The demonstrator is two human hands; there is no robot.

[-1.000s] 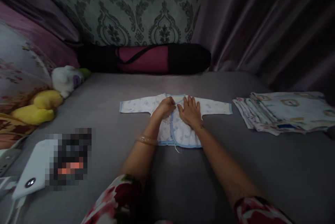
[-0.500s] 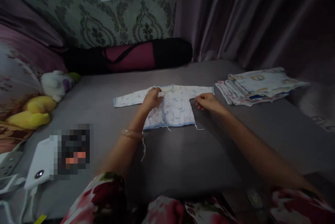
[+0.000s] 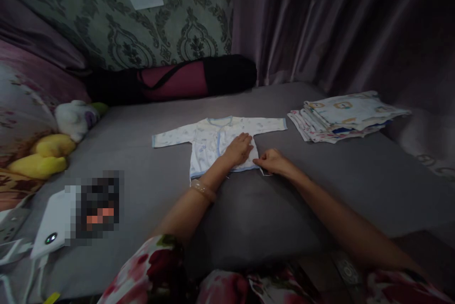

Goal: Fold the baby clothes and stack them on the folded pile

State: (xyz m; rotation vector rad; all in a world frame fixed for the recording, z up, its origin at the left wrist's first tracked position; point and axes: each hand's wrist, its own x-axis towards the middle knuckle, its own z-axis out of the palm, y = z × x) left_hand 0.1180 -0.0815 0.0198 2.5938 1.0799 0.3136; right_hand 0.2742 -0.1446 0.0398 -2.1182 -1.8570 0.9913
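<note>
A small white shirt [image 3: 206, 145] with blue trim and a faint print lies spread on the grey bed sheet [image 3: 142, 214], both sleeves stretched out sideways. My left hand [image 3: 239, 150] rests flat on the right part of its front, fingers extended. At the shirt's lower right corner, my right hand [image 3: 272, 161] is closed in a pinch on the hem edge. A thin white tie hangs just below those fingers. The fingertips of my right hand are small in the view.
Folded printed cloths [image 3: 348, 114] are stacked at the right. A long black and maroon bag [image 3: 174, 81] lies along the wall. Plush toys [image 3: 76, 116], a white power bank [image 3: 57, 218] with cables and a blurred item are at the left.
My left hand has moved right and down from the shirt's upper left front to its right front. My right hand has moved down from near the right sleeve to the lower corner.
</note>
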